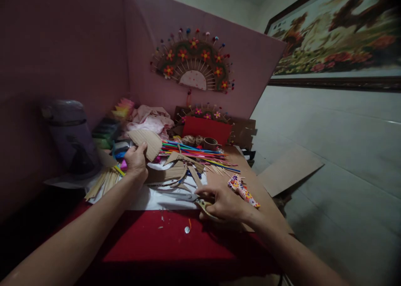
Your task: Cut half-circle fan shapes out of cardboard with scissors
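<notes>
Cardboard piece (151, 142), rounded along one edge, is up over the left part of the worktop (147, 244); the left hand (136, 162) pinches it, thumb in front, the fingers behind hidden by it. Nearer and to the right, the right hand (222, 202) has its grip curled round the handles of the scissors (189, 197), whose blades point left, apart from that piece. The step looks like checking or turning a shaped piece between cuts; further trimming would call for bringing blades and edge together. Blur makes it hard to tell whether the blades are fully together. Just beyond, cardboard offcuts (167, 173) overlap, so their outlines run together. Farther off, a red card (205, 130) partly hides a small fan decoration (207, 115). At far right, a framed picture (332, 39) is cut off by the edge of view.
</notes>
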The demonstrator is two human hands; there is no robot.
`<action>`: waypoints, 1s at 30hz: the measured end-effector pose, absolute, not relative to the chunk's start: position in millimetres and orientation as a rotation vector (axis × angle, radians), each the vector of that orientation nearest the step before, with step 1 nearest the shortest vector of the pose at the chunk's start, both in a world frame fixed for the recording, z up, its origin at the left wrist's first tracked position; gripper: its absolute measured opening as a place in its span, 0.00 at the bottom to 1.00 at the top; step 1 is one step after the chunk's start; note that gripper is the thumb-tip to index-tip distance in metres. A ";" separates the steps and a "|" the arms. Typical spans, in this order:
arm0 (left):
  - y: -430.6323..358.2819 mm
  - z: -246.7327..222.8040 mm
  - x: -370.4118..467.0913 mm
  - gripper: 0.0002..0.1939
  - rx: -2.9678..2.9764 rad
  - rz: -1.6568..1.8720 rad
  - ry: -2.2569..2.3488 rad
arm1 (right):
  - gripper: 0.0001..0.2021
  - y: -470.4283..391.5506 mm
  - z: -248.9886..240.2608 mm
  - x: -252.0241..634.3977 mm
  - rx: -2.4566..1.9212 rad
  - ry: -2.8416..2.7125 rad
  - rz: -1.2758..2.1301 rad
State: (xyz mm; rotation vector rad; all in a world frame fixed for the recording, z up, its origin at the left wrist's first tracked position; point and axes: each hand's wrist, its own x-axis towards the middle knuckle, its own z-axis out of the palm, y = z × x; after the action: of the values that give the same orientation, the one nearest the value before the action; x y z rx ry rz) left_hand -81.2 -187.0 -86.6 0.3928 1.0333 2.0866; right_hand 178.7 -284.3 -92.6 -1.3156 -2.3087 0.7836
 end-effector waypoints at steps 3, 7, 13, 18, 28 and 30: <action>-187.3 -87.1 -80.2 0.04 0.388 2.080 1.039 | 0.20 -295.6 -91.4 168.3 -1.258 -2.448 0.630; -186.0 -88.5 -80.0 0.04 0.401 2.086 1.027 | 0.18 -296.8 -87.5 164.6 -1.219 -2.538 0.441; -184.3 -89.8 -81.3 0.03 0.403 2.108 1.026 | 0.08 -251.9 -72.2 159.1 -1.381 -2.531 0.175; -181.9 -90.6 -85.3 0.03 0.423 2.137 1.029 | 0.11 -202.0 -78.4 130.5 -1.691 -2.404 -0.152; -177.0 -99.7 -89.3 0.08 0.475 2.095 1.062 | 0.09 -177.0 -90.5 118.5 -1.665 -2.436 -0.149; -177.1 -99.0 -89.5 0.08 0.468 2.096 1.060 | 0.09 -176.8 -82.0 121.1 -1.632 -2.435 -0.115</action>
State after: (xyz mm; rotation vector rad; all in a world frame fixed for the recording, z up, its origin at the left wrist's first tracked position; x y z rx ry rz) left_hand -89.5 -177.1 -99.0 0.4682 1.0605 2.0964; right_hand 121.1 -176.8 -82.0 -1.6318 -2.4346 -0.1149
